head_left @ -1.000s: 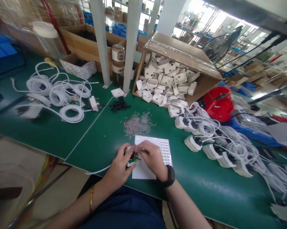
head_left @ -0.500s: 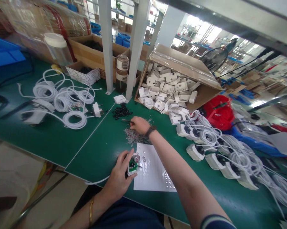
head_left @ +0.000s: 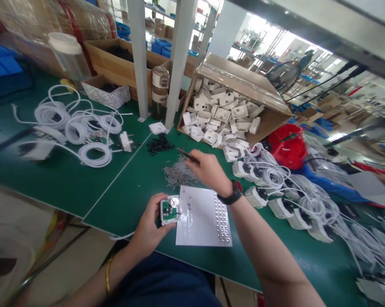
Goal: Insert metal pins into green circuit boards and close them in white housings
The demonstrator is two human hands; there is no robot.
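Note:
My left hand (head_left: 150, 228) grips a small white housing with a green circuit board (head_left: 169, 209) at the near edge of the green table (head_left: 83, 183); a white cord trails from it. My right hand (head_left: 208, 171) is closed on dark tweezers (head_left: 187, 156), held over a heap of small metal pins (head_left: 178, 172). A white sheet with rows of small round metal parts (head_left: 205, 217) lies between both hands. A pile of small black pieces (head_left: 158, 144) sits just beyond the pins.
A tipped cardboard box of white plastic shells (head_left: 230, 111) lies behind. Corded white units (head_left: 288, 192) crowd the right side. Coiled white cables (head_left: 77, 128) lie at left. Metal posts (head_left: 139, 59), a bottle (head_left: 158, 91) and cartons stand at the back.
My right hand went from the housing out to the pin heap and has now lifted back slightly with the tweezers. My left hand turned the housing so its board faces up.

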